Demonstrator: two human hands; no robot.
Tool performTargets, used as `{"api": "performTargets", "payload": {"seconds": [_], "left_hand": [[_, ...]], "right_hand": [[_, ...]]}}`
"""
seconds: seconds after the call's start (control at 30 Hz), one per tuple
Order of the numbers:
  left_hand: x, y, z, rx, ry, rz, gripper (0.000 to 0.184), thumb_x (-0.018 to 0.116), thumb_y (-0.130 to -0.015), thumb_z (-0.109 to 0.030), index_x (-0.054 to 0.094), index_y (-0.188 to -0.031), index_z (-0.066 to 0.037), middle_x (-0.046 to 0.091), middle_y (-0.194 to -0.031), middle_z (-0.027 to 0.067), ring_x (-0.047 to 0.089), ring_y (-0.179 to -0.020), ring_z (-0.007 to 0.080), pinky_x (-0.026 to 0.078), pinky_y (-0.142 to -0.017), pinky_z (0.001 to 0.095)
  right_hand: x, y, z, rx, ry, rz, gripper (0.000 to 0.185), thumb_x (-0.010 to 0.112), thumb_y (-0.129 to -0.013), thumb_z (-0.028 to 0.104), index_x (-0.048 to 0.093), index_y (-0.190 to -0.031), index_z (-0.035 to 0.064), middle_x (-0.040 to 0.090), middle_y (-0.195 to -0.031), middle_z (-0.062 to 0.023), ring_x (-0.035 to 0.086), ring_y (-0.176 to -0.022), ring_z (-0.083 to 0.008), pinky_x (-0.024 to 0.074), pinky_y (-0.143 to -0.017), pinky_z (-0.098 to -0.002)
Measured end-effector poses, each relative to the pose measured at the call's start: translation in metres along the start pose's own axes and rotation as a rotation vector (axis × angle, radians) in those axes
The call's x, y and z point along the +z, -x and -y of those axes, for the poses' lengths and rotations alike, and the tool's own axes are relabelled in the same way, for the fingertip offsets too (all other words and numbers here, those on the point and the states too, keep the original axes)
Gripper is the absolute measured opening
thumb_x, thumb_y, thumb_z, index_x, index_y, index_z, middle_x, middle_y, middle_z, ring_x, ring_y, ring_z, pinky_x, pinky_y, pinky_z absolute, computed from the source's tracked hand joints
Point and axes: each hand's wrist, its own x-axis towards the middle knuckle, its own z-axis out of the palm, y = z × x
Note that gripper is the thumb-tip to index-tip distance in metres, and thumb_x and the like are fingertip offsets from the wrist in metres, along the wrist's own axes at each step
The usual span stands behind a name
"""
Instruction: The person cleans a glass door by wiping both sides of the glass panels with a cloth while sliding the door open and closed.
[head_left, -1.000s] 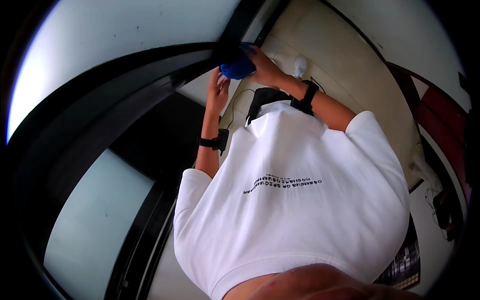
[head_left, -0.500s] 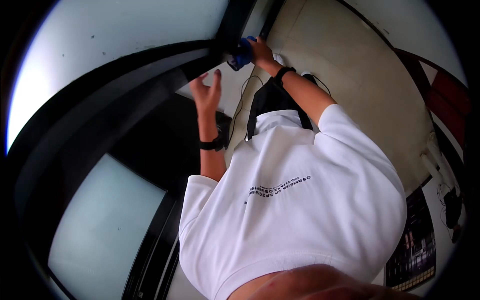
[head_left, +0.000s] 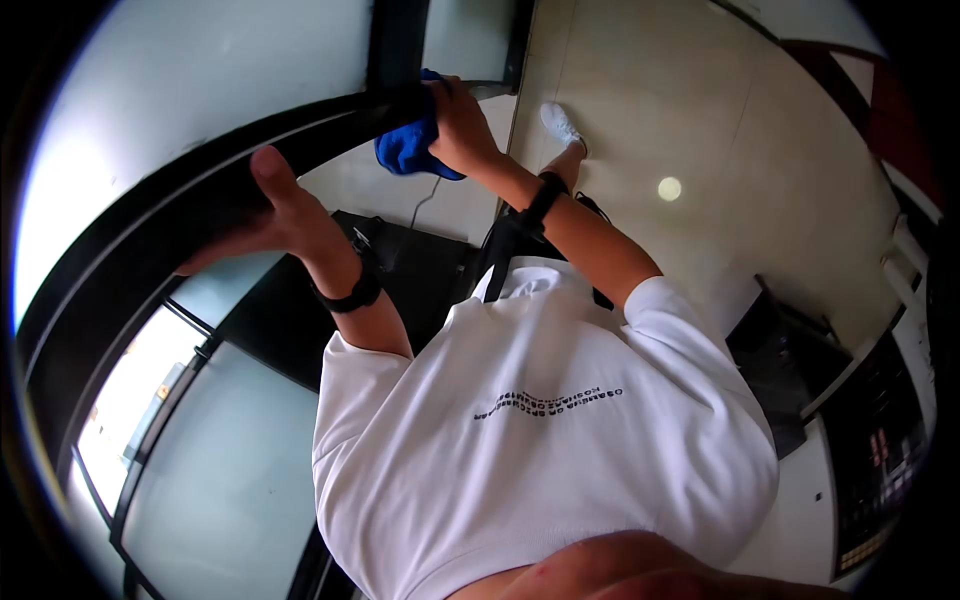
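My right hand (head_left: pixel 462 128) is closed on a bunched blue cloth (head_left: pixel 407 148), which lies against the black frame bar (head_left: pixel 345 130) at the upper middle. Part of the cloth hangs below the bar and part shows above it. Further left, my left hand (head_left: pixel 280 215) is held at the same dark bar with thumb and fingers apart and nothing in it. Its fingers are blurred, so whether they touch the bar is unclear. Both wrists wear black bands.
Pale glass panels (head_left: pixel 220 470) in black frames fill the left side. A black surface (head_left: pixel 400 275) lies below the bar. Tiled floor (head_left: pixel 690 120) stretches to the right, with my white shoe (head_left: pixel 560 124) on it. Dark furniture (head_left: pixel 785 350) stands at the right.
My right hand has moved left along the bar with the blue cloth. My left hand has let go of the cloth and swung left and down. The view has shifted, and a foot has stepped forward.
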Motion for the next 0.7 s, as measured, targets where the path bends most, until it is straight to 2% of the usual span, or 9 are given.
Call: {"api": "performTargets", "payload": {"seconds": [0.1,0.13,0.17,0.23,0.3,0.37,0.43,0.57,0.7], "left_hand": [[-0.057,-0.012,0.075,0.436,-0.849,0.024,0.075,0.063,-0.093,-0.025,0.021,-0.154,-0.013,0.014,-0.158,0.0193,0.006,-0.148,0.0406,0.012,-0.115,0.0655],[-0.061,0.004,0.091,0.276,-0.369,0.066,0.058,0.058,-0.096,-0.018,0.035,-0.149,-0.011,0.032,-0.153,0.0193,0.003,-0.148,0.0419,-0.008,-0.109,0.0718],[-0.045,-0.012,0.048,0.788,-0.955,0.17,0.057,0.055,-0.097,-0.021,0.034,-0.149,-0.01,0.05,-0.141,0.016,0.013,-0.146,0.044,-0.01,-0.106,0.0754],[-0.036,-0.023,0.039,0.96,-0.944,0.077,0.071,0.065,-0.091,-0.035,0.032,-0.149,-0.01,0.052,-0.139,0.0138,0.027,-0.142,0.045,-0.01,-0.105,0.0759],[-0.041,-0.032,0.054,0.976,-0.764,0.087,0.103,0.076,-0.075,-0.057,0.026,-0.149,-0.006,0.055,-0.133,0.0148,0.058,-0.117,0.0397,0.041,-0.103,0.0613],[-0.042,-0.042,0.039,1.13,-1.014,-0.18,0.084,0.072,-0.079,-0.056,0.042,-0.139,-0.007,0.063,-0.114,0.0129,0.069,-0.095,0.0279,0.059,-0.081,0.0428],[-0.014,-0.024,0.008,0.612,-0.767,-0.088,0.061,0.059,-0.096,-0.034,0.034,-0.145,-0.009,0.06,-0.119,0.0216,0.07,-0.096,0.0298,0.063,-0.076,0.0417],[0.004,-0.035,-0.02,0.217,-0.162,-0.312,0.064,0.05,-0.094,-0.054,0.051,-0.132,-0.002,0.064,-0.112,0.0231,0.07,-0.096,0.0275,0.061,-0.072,0.0416],[0.012,-0.033,-0.02,0.303,-0.185,-0.303,0.069,0.049,-0.093,-0.055,0.053,-0.128,0.004,0.062,-0.117,0.0255,0.069,-0.097,0.0276,0.06,-0.072,0.0417]], "right_hand": [[0.014,-0.002,-0.019,0.102,-0.027,-0.078,0.045,0.077,-0.068,0.012,0.055,-0.106,0.0067,0.059,-0.098,-0.0171,0.061,-0.086,-0.0382,0.0505,-0.075,-0.0478],[0.025,0.001,-0.037,0.113,-0.016,-0.151,0.04,0.076,-0.07,0.014,0.055,-0.103,0.0071,0.059,-0.092,-0.0151,0.062,-0.081,-0.0368,0.0508,-0.07,-0.0477],[0.03,0.006,-0.052,0.124,-0.014,-0.153,0.04,0.076,-0.07,0.014,0.055,-0.103,0.0071,0.059,-0.092,-0.0151,0.062,-0.081,-0.0368,0.0508,-0.07,-0.0477],[0.048,0.008,-0.076,0.238,-0.008,-0.15,0.039,0.076,-0.071,0.016,0.055,-0.103,0.0064,0.06,-0.096,-0.0158,0.061,-0.088,-0.0383,0.052,-0.073,-0.046],[0.063,0.017,-0.105,0.254,-0.007,-0.122,0.037,0.074,-0.074,0.017,0.055,-0.103,0.0064,0.06,-0.096,-0.016,0.061,-0.088,-0.0386,0.0516,-0.073,-0.0463],[0.075,0.023,-0.134,0.267,0.004,-0.084,0.034,0.073,-0.076,0.018,0.055,-0.103,0.0064,0.06,-0.097,-0.0162,0.061,-0.087,-0.0389,0.0513,-0.073,-0.0466],[0.093,0.035,-0.168,0.249,-0.002,-0.127,0.031,0.07,-0.078,0.018,0.055,-0.102,0.0068,0.06,-0.098,-0.016,0.061,-0.089,-0.0398,0.0508,-0.074,-0.0471],[0.116,0.048,-0.244,0.418,-0.034,0.067,0.041,0.071,-0.078,0.022,0.051,-0.111,0.0068,0.058,-0.11,-0.0188,0.058,-0.101,-0.042,0.0496,-0.083,-0.0477],[0.13,0.056,-0.311,0.348,-0.001,0.169,0.052,0.075,-0.076,0.026,0.05,-0.117,0.0059,0.057,-0.115,-0.0206,0.056,-0.106,-0.0428,0.0481,-0.087,-0.0477]]}}
